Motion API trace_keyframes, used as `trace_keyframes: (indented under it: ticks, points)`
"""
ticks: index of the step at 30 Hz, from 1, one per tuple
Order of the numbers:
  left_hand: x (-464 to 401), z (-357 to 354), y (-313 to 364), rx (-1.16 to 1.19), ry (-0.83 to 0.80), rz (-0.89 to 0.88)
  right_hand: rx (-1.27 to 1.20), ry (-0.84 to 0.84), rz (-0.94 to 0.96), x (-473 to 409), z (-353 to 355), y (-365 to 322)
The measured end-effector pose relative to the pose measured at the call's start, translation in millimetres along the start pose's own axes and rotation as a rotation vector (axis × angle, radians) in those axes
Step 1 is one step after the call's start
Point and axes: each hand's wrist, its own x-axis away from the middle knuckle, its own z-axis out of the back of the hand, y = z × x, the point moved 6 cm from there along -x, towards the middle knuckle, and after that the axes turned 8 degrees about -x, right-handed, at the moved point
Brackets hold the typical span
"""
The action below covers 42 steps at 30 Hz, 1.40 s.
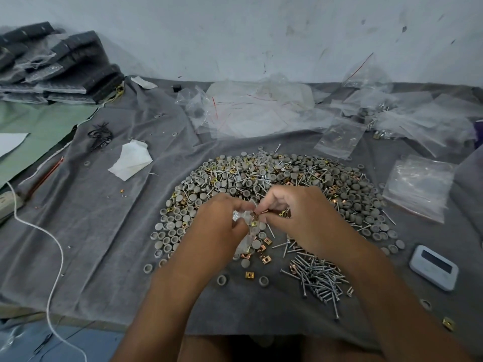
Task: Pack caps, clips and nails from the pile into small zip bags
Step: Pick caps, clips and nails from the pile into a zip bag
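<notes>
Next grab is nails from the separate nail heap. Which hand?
Right. The right hand is on the nail heap's side, just above it, and pinches only a clip. The left hand grips the zip bag.

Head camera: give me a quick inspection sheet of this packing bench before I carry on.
Surface: grey cloth, wrinkled, over a green top at far left.
Job's things: mixed pile of grey caps, brass clips and nails; separate nail heap near right; stack of empty zip bags at right.
Clutter: loose plastic bags at the back, crumpled tissue, white device.
Grippers: left hand holds a small zip bag; right hand pinches clips at its mouth.
Cables: white cord trailing off the near edge; black ties.
Surroundings: scuffed white wall; dark wrapped bundles at back left.
</notes>
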Motion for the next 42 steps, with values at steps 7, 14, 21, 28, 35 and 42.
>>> trace_keyframes:
  ticks: [7,14,21,28,35,42]
  points:
    - [0.6,1.5,3.0,-0.021,0.022,-0.011,-0.143,0.007,-0.033,-1.1,1.9,6.9]
    - [2.3,1.5,0.3,-0.037,0.023,-0.006,-0.622,0.027,-0.175,-1.2,1.5,19.7]
    - [2.9,1.5,0.9,-0.044,0.034,-0.001,-0.365,0.124,-0.069,-2.7,2.0,8.4]
    - [6.1,2.3,-0.5,-0.002,0.031,0.008,-0.213,0.12,-0.029,1.1,-3.4,-0.7]
    - [7.2,4.3,-3.6,0.007,0.03,0.023,-0.226,0.121,0.021,3.9,2.6,-9.1]
    - [7.8,6.1,1.1,0.006,0.008,-0.01,0.014,0.033,0.104,4.3,-12.4,-16.4]
